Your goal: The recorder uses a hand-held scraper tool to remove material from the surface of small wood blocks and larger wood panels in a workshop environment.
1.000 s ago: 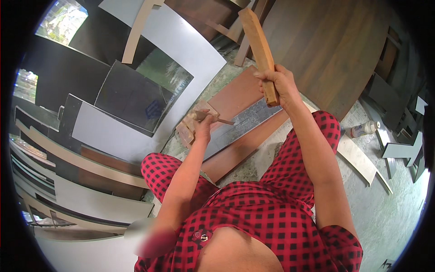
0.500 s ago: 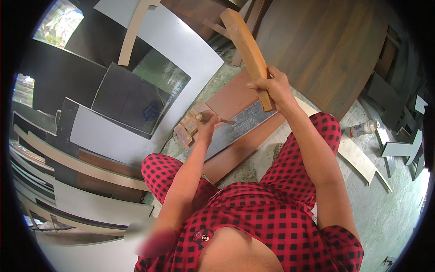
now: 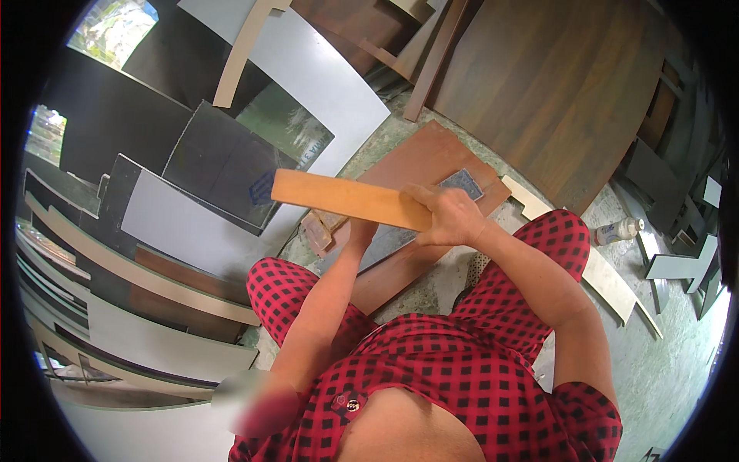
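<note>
My right hand (image 3: 456,215) is closed round one end of a thick, slightly curved wooden block (image 3: 339,199), used like a mallet. The block stretches left, above my left hand (image 3: 362,230), and covers most of its fingers. A chisel was visible in that hand a moment ago; now the block hides it. Under both hands lies a narrow dark grey sheet (image 3: 464,183), on a reddish-brown board (image 3: 404,154). Beside my left hand, small tan wooden pieces (image 3: 315,232) sit at the board's left end.
Black and white panels (image 3: 346,85) lean at the left. A large brown wooden sheet (image 3: 550,85) lies at the upper right. A white bottle (image 3: 617,231) lies right of my knee, near cream strips (image 3: 616,289) and grey offcuts (image 3: 685,266).
The wooden block has swung down and left from a raised, steep position to nearly level over my left hand. My right hand moved slightly down and left with it.
</note>
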`<state>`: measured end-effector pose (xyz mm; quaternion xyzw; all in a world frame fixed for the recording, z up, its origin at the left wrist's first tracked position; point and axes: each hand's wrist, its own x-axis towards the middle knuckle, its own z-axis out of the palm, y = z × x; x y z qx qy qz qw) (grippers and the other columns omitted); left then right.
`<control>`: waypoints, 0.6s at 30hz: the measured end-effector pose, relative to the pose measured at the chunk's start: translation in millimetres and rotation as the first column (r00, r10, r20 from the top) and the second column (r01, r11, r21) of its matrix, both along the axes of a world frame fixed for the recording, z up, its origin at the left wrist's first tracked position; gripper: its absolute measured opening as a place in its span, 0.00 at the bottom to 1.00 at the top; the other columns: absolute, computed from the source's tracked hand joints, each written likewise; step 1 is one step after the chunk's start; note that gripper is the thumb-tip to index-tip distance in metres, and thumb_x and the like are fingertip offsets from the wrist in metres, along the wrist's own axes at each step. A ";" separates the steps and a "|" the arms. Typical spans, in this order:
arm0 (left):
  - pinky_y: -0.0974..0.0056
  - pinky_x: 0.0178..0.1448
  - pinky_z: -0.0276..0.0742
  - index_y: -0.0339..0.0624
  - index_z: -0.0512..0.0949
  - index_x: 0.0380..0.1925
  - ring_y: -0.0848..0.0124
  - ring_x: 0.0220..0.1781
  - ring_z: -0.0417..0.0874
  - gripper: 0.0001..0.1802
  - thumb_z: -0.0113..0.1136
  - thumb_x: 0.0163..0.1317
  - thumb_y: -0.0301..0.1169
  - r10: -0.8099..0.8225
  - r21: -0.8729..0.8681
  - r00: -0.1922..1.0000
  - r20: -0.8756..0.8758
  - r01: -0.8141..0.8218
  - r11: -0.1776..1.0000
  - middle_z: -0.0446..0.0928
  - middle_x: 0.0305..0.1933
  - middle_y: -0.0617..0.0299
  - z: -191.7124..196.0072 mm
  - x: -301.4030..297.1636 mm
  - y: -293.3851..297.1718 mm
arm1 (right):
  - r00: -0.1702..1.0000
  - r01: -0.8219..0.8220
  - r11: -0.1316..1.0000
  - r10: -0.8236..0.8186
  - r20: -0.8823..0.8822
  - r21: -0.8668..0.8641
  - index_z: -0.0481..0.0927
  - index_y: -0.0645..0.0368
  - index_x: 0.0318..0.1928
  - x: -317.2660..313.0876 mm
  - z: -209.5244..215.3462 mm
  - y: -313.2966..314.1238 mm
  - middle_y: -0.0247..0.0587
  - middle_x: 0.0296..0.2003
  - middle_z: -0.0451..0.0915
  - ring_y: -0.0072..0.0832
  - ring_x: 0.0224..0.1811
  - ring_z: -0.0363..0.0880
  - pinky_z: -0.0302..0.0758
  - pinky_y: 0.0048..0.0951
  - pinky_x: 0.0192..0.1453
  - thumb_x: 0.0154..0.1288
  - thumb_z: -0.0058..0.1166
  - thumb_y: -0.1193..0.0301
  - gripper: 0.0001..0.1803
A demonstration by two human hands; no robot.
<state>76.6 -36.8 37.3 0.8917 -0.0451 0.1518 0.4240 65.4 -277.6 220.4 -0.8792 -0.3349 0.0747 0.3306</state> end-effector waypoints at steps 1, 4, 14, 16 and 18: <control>0.59 0.63 0.65 0.41 0.72 0.51 0.65 0.58 0.71 0.17 0.58 0.63 0.31 -0.030 -0.178 0.986 -0.162 0.001 0.984 0.73 0.54 0.58 -4.3 -1.3 0.7 | 1.000 -0.006 1.000 0.006 0.023 -0.003 0.69 0.59 0.58 -2.2 -0.4 -0.2 0.53 0.46 0.78 0.49 0.45 0.77 0.74 0.41 0.48 0.34 0.65 0.61 0.43; 0.57 0.54 0.69 0.38 0.74 0.40 0.60 0.47 0.75 0.08 0.57 0.61 0.27 -0.070 -0.195 0.991 0.111 0.090 0.977 0.76 0.40 0.55 -15.5 -2.5 -3.9 | 0.999 -0.005 0.999 0.003 0.050 0.041 0.69 0.59 0.59 -4.7 -3.2 -2.6 0.52 0.46 0.78 0.48 0.45 0.77 0.75 0.40 0.48 0.35 0.64 0.61 0.44; 0.58 0.53 0.69 0.39 0.74 0.43 0.59 0.48 0.75 0.12 0.58 0.58 0.24 -0.111 0.311 0.978 0.177 0.051 0.949 0.75 0.42 0.56 2.4 7.1 -4.1 | 0.993 0.044 0.973 -0.019 0.112 -0.226 0.67 0.51 0.60 -5.0 -5.6 -6.6 0.52 0.42 0.77 0.48 0.42 0.78 0.76 0.41 0.45 0.37 0.61 0.63 0.41; 0.55 0.50 0.71 0.36 0.76 0.39 0.55 0.45 0.77 0.09 0.58 0.56 0.23 -0.068 0.105 0.948 0.312 0.036 0.994 0.77 0.39 0.52 16.8 2.8 -15.6 | 0.987 0.060 0.998 -0.056 0.149 -0.019 0.68 0.50 0.60 -5.9 -1.4 -8.0 0.52 0.41 0.77 0.48 0.42 0.78 0.76 0.41 0.45 0.37 0.61 0.63 0.41; 0.57 0.49 0.72 0.36 0.77 0.38 0.57 0.44 0.79 0.09 0.60 0.55 0.23 0.009 -0.235 0.989 0.150 0.027 0.972 0.79 0.38 0.54 30.9 -3.0 -27.6 | 0.984 0.073 0.987 -0.094 0.153 0.140 0.68 0.51 0.59 -7.1 1.4 -8.6 0.52 0.41 0.77 0.48 0.42 0.78 0.76 0.41 0.45 0.38 0.61 0.63 0.40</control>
